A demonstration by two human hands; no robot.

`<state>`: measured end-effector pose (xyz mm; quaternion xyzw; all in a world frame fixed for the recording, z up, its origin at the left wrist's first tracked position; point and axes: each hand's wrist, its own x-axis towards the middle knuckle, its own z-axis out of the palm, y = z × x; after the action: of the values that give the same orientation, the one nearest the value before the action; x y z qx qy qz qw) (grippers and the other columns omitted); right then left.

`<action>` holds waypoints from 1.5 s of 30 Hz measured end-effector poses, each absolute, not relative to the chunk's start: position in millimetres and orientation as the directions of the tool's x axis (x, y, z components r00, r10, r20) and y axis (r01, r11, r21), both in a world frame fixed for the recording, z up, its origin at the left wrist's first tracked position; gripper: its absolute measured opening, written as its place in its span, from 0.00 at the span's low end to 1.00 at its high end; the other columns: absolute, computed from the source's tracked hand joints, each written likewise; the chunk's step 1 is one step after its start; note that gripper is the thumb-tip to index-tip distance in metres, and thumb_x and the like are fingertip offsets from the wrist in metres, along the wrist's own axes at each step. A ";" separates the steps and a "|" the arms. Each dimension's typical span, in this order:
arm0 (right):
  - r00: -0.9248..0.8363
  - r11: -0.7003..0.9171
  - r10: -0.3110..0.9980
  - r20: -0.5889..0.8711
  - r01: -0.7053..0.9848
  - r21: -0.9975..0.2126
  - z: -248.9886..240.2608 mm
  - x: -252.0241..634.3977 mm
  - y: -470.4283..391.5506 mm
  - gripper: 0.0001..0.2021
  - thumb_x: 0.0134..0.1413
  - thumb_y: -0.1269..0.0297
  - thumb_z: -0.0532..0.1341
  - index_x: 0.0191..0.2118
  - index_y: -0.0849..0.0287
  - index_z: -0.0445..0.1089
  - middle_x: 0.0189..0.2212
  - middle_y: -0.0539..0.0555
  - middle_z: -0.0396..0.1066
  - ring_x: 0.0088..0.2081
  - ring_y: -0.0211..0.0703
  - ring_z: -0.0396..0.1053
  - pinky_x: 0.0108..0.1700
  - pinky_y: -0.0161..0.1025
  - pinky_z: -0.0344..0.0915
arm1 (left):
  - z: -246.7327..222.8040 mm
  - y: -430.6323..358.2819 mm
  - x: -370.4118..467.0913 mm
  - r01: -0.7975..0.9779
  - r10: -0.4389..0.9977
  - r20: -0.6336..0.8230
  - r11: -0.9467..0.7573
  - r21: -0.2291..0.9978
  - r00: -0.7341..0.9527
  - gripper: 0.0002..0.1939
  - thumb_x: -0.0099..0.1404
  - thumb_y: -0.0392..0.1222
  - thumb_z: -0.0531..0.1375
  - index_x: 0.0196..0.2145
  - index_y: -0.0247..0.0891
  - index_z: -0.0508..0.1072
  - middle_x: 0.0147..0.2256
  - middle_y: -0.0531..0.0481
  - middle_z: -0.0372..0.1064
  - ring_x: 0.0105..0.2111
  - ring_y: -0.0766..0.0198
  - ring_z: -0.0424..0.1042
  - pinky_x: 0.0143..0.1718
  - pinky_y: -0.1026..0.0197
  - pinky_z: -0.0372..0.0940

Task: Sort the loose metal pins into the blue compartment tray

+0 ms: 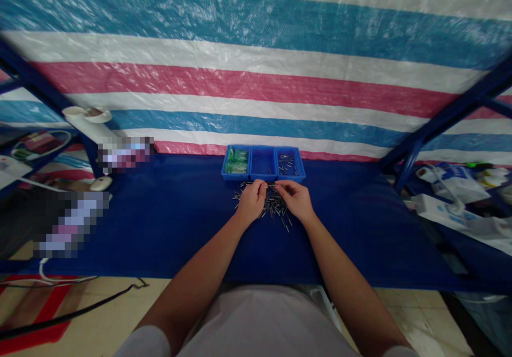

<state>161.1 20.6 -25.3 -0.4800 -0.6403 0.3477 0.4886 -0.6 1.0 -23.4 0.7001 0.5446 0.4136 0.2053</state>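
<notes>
While your left hand (253, 199) and right hand (295, 198) appear to pinch one slim dark metal rod (271, 185) crosswise between their fingertips, neither hand nearer, similar rods (274, 206) lie heaped beneath, just short of the blue three-compartment plastic tray (263, 161).

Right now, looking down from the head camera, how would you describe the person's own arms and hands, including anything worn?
The left hand and right hand are ungloved, and no watch or bracelet shows at either wrist. The forearms are uncovered below short, plain light grey sleeves, which match the shirt. No markings stand out.
</notes>
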 end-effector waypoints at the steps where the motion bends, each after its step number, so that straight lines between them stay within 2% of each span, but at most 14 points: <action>1: -0.061 0.296 0.955 0.290 0.269 -0.917 -26.2 161.4 21.0 0.13 0.48 0.57 0.64 0.37 0.58 0.76 0.31 0.54 0.77 0.30 0.43 0.72 0.35 0.39 0.68 | -23.2 0.9 -0.7 0.595 0.933 0.355 -0.320 0.738 0.062 0.12 0.70 0.43 0.46 0.37 0.38 0.67 0.26 0.52 0.68 0.27 0.65 0.68 0.33 0.62 0.60; 9: -0.063 0.285 0.959 0.278 0.239 -0.928 -28.6 161.8 21.9 0.12 0.49 0.57 0.64 0.38 0.58 0.76 0.31 0.54 0.77 0.30 0.43 0.73 0.35 0.39 0.69 | -26.0 1.2 0.2 0.546 0.927 0.375 -0.330 0.770 0.031 0.11 0.67 0.45 0.52 0.43 0.39 0.67 0.27 0.53 0.68 0.27 0.66 0.68 0.31 0.64 0.61; 14: -0.062 0.286 0.958 0.279 0.237 -0.928 -27.0 161.5 21.6 0.12 0.48 0.57 0.64 0.37 0.58 0.76 0.31 0.55 0.77 0.31 0.43 0.73 0.36 0.40 0.70 | -29.0 3.0 0.6 0.560 0.925 0.379 -0.331 0.760 0.032 0.09 0.67 0.44 0.52 0.40 0.39 0.68 0.25 0.54 0.67 0.26 0.67 0.67 0.31 0.64 0.61; 20: -0.059 0.287 0.958 0.281 0.228 -0.930 -27.7 161.4 21.6 0.12 0.48 0.57 0.64 0.38 0.57 0.76 0.31 0.54 0.77 0.31 0.43 0.73 0.36 0.40 0.70 | -28.1 3.3 0.1 0.580 0.917 0.396 -0.348 0.736 0.047 0.09 0.68 0.43 0.51 0.39 0.38 0.68 0.30 0.50 0.70 0.29 0.65 0.68 0.34 0.62 0.62; 26: -0.056 0.291 0.956 0.287 0.278 -0.915 -24.2 160.4 20.1 0.11 0.49 0.57 0.64 0.36 0.57 0.76 0.31 0.54 0.77 0.30 0.43 0.73 0.35 0.40 0.70 | -25.3 3.1 -0.2 0.625 0.927 0.370 -0.326 0.709 0.064 0.11 0.69 0.42 0.49 0.37 0.38 0.69 0.25 0.52 0.68 0.28 0.64 0.68 0.34 0.62 0.61; 31: -0.055 0.295 0.955 0.291 0.268 -0.917 -22.5 160.6 19.8 0.12 0.48 0.57 0.64 0.36 0.57 0.76 0.30 0.54 0.77 0.30 0.44 0.73 0.34 0.40 0.70 | -23.9 3.3 -0.1 0.637 0.921 0.384 -0.336 0.694 0.066 0.12 0.69 0.43 0.49 0.35 0.38 0.69 0.25 0.52 0.68 0.28 0.63 0.68 0.35 0.61 0.61; 36: -0.053 0.283 0.959 0.278 0.243 -0.928 -24.6 161.2 20.6 0.12 0.48 0.57 0.64 0.37 0.58 0.76 0.30 0.54 0.77 0.30 0.44 0.73 0.35 0.40 0.70 | -24.2 2.5 -0.1 0.607 0.913 0.405 -0.349 0.714 0.049 0.12 0.68 0.45 0.50 0.37 0.38 0.70 0.28 0.51 0.69 0.29 0.64 0.68 0.35 0.62 0.61; 40: -0.058 0.277 0.961 0.271 0.228 -0.933 -25.7 161.0 21.1 0.12 0.48 0.57 0.64 0.37 0.58 0.76 0.31 0.55 0.77 0.31 0.44 0.73 0.37 0.41 0.70 | -25.5 2.0 0.3 0.561 0.920 0.390 -0.338 0.755 0.029 0.11 0.66 0.46 0.53 0.41 0.39 0.69 0.26 0.53 0.67 0.28 0.65 0.67 0.32 0.63 0.61; 45: -0.057 0.280 0.960 0.275 0.221 -0.934 -25.9 161.2 21.3 0.12 0.48 0.57 0.64 0.37 0.58 0.76 0.32 0.55 0.77 0.32 0.45 0.74 0.38 0.41 0.70 | -24.9 2.4 0.3 0.551 0.914 0.403 -0.361 0.753 0.049 0.09 0.67 0.45 0.52 0.39 0.39 0.69 0.26 0.53 0.67 0.27 0.66 0.67 0.32 0.63 0.60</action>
<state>161.2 21.3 -25.9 -0.4719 -0.6256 0.3703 0.4988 0.3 2.4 -24.9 0.6947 0.5272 0.4447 0.2041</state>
